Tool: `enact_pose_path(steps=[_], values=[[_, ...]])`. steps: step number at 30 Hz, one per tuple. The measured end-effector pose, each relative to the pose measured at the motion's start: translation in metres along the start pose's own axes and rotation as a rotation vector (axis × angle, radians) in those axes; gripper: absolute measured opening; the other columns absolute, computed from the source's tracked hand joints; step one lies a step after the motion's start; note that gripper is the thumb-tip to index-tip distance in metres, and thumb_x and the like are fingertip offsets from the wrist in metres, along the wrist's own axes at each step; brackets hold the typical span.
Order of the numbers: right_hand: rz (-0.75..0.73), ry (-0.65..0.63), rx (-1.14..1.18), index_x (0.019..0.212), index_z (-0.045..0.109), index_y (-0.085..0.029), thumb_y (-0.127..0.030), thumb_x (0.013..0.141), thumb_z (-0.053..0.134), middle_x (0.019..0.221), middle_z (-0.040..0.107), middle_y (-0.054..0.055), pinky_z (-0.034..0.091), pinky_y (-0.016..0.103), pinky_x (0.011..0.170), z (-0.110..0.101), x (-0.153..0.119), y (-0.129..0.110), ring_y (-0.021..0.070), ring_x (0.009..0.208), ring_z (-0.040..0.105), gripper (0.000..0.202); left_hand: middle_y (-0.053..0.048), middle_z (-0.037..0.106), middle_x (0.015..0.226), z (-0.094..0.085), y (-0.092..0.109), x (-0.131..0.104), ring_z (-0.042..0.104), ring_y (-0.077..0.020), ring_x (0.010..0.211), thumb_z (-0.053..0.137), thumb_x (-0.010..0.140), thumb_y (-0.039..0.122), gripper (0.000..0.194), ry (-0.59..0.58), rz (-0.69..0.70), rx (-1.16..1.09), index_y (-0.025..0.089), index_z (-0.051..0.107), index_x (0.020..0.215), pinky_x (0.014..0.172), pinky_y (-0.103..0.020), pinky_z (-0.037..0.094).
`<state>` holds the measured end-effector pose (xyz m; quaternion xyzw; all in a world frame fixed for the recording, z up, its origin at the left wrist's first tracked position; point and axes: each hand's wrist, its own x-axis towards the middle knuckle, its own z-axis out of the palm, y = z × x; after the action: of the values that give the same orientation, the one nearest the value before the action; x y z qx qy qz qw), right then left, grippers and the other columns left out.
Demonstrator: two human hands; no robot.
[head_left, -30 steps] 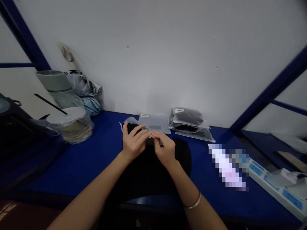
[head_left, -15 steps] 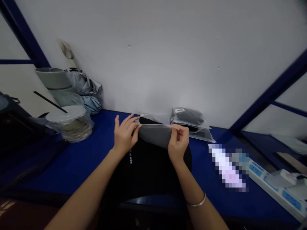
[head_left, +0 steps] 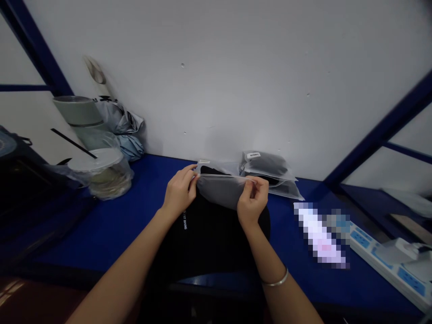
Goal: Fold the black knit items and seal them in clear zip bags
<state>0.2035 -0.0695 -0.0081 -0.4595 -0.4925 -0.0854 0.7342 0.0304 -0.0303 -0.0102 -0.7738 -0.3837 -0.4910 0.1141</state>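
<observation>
A frosted zip bag (head_left: pixel 221 189) with something dark inside is stretched between both hands, its top edge level. My left hand (head_left: pixel 179 191) pinches the bag's left top corner, fingers folded together. At the right end of the same edge, my right hand (head_left: pixel 252 202) grips it between thumb and fingers; a silver bangle circles that wrist. Under the bag lies a black cloth item (head_left: pixel 216 243) with small white lettering. Behind my right hand, more frosted bags (head_left: pixel 270 168) with dark contents are stacked, one bearing a white label.
On the blue table (head_left: pixel 135 180), a lidded cup (head_left: pixel 108 175) in clear plastic with a black straw stands left, near a green tumbler (head_left: pixel 79 112) and folded umbrellas (head_left: pixel 130 146). A power strip (head_left: pixel 384 261) lies right, beside a pixelated bright object (head_left: pixel 320 236). A wall rises behind.
The raised, spread fingers of my left hand have folded down against the bag's corner. My right hand keeps its grip, and the bag has shifted very slightly right.
</observation>
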Motion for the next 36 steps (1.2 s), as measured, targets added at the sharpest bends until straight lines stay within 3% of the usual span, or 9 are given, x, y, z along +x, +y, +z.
enact_pose_path(steps=[5, 13, 17, 25, 33, 36], values=[[-0.028, 0.03, -0.007, 0.081, 0.051, -0.018, -0.019, 0.081, 0.044, 0.073, 0.054, 0.001, 0.046, 0.025, 0.063, -0.001, 0.002, 0.002, 0.0113, 0.069, 0.055, 0.007, -0.009, 0.061, 0.101, 0.0, -0.003, 0.0, 0.057, -0.0176, 0.094, 0.041, 0.083, 0.015, 0.01, -0.047, -0.02, -0.073, 0.017, 0.051, 0.083, 0.08, -0.031, 0.046], [-0.007, 0.062, 0.029, 0.082, 0.049, -0.018, -0.019, 0.081, 0.045, 0.073, 0.053, 0.0, 0.044, 0.022, 0.059, -0.004, 0.006, 0.001, 0.0097, 0.066, 0.054, 0.005, -0.005, 0.058, 0.077, -0.001, -0.007, 0.003, 0.055, -0.0164, 0.074, 0.039, 0.085, 0.019, 0.014, -0.102, -0.074, -0.067, 0.017, 0.051, 0.077, 0.068, -0.028, 0.043], [0.035, 0.016, 0.036, 0.081, 0.048, -0.018, -0.021, 0.081, 0.045, 0.071, 0.053, 0.0, 0.043, 0.021, 0.055, -0.006, 0.009, 0.0, 0.0096, 0.063, 0.055, 0.005, -0.002, 0.056, 0.071, -0.003, -0.008, 0.004, 0.051, -0.015, 0.066, 0.042, 0.084, 0.02, 0.012, -0.126, -0.071, -0.037, 0.018, 0.05, 0.075, 0.063, -0.028, 0.04], [0.067, -0.034, 0.022, 0.078, 0.047, -0.018, -0.023, 0.08, 0.045, 0.066, 0.05, -0.002, 0.039, 0.019, 0.047, -0.009, 0.017, 0.0, 0.0075, 0.055, 0.051, 0.006, -0.001, 0.052, 0.066, -0.008, -0.012, 0.006, 0.047, -0.015, 0.064, 0.045, 0.082, 0.018, 0.01, -0.179, 0.003, -0.031, 0.019, 0.05, 0.073, 0.06, -0.028, 0.036], [0.071, -0.058, 0.026, 0.077, 0.047, -0.018, -0.024, 0.08, 0.045, 0.065, 0.049, -0.002, 0.039, 0.019, 0.047, -0.01, 0.018, 0.003, 0.0079, 0.055, 0.05, 0.007, 0.001, 0.056, 0.068, -0.006, -0.01, 0.005, 0.05, -0.0141, 0.064, 0.047, 0.081, 0.021, 0.008, -0.253, -0.097, -0.084, 0.019, 0.053, 0.075, 0.062, -0.027, 0.038], [0.063, -0.045, 0.005, 0.077, 0.048, -0.018, -0.024, 0.08, 0.045, 0.066, 0.049, -0.002, 0.04, 0.02, 0.048, -0.01, 0.017, 0.006, 0.0086, 0.057, 0.05, 0.007, -0.001, 0.059, 0.072, -0.003, -0.007, 0.001, 0.052, -0.0146, 0.067, 0.044, 0.084, 0.026, 0.013, -0.215, -0.089, -0.123, 0.02, 0.055, 0.086, 0.064, -0.028, 0.04]])
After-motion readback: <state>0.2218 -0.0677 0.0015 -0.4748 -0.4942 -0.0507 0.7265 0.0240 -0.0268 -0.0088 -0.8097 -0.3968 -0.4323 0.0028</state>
